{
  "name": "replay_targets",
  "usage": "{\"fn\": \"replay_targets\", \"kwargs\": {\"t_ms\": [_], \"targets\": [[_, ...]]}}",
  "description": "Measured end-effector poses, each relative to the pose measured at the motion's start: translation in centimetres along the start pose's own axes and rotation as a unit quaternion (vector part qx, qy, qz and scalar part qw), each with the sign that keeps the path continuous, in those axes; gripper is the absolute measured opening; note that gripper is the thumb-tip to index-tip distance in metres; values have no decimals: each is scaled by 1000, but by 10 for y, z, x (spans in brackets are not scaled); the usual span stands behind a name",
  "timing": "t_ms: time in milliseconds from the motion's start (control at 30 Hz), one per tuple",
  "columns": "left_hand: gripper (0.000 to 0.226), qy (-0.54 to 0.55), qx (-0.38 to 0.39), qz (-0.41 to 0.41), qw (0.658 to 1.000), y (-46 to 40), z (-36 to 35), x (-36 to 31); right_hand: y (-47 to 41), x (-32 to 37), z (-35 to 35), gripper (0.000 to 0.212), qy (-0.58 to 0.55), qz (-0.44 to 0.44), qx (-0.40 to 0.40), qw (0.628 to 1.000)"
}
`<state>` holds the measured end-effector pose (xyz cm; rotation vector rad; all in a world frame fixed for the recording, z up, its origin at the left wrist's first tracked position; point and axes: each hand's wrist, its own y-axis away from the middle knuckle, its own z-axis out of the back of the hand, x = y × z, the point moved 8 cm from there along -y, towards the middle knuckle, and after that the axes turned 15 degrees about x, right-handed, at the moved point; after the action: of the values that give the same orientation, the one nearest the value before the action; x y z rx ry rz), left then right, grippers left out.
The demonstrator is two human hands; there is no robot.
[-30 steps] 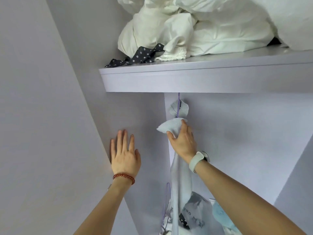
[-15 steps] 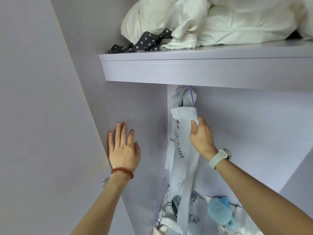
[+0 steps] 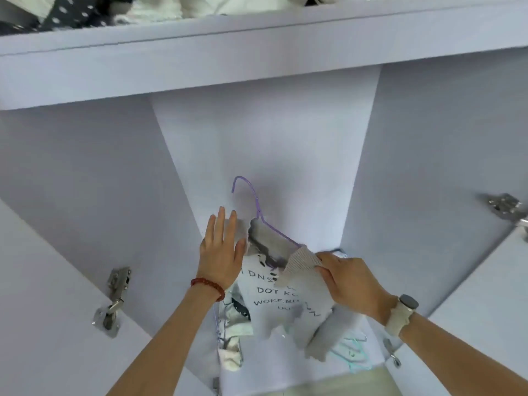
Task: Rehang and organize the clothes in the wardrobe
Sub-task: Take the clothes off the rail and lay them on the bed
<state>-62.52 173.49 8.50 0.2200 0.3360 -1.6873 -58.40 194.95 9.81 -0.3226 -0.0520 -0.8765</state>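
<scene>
a: shirt [image 3: 285,298] on its hanger [image 3: 258,208] hangs free, mid-wardrobe, below the shelf [image 3: 257,52], hook on nothing.
b: our right hand [image 3: 353,281] pinches the ribbed collar; left hand [image 3: 221,252] is spread, flat behind one shoulder.
a: probably light, soft, floppy.
b: we'd hold the wire neck; the knit could slip off.

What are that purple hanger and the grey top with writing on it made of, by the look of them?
The purple hanger looks like thin metal wire with a coloured coating: it is slender, evenly bent and holds a tight hook. The grey top seems a soft knit, likely cotton or a blend: its ribbed collar, pinched in the right hand, shows fine ridges, and the body drapes limply.
</scene>
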Motion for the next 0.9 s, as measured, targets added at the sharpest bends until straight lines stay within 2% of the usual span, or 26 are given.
{"fn": "replay_targets", "kwargs": {"t_ms": [100,133,167,233,300,333,400,467,567,633,733,900], "targets": [[94,-12,98,-68,993,6,-51,-23,62,-2,-4,22,12,-15,25,999],[95,-4,143,-81,986,9,-67,-32,82,-4,-4,28,13,-32,37,999],[91,11,178,-98,979,12,-81,-43,101,-8,-3,33,16,-55,48,997],[64,54,213,-141,965,24,-99,-75,145,-20,-3,35,16,-121,70,990],[34,113,243,-180,946,41,-121,-109,196,-36,-2,30,-33,-227,75,970],[28,131,258,-198,937,52,-132,-129,225,-44,-1,30,-63,-285,56,955],[24,151,285,-218,921,75,-159,-165,285,-47,-1,35,-129,-387,15,913],[19,159,304,-237,909,102,-185,-201,340,-34,-11,50,-169,-452,18,876],[29,151,347,-277,883,143,-218,-257,422,-8,-30,66,-183,-545,18,818],[34,134,396,-317,851,174,-238,-300,481,9,-37,58,-203,-617,-23,760],[40,104,460,-379,796,221,-265,-368,558,38,-46,30,-215,-705,-58,674],[37,58,515,-478,709,312,-308,-468,661,103,-48,18,-224,-787,-170,549]]}}
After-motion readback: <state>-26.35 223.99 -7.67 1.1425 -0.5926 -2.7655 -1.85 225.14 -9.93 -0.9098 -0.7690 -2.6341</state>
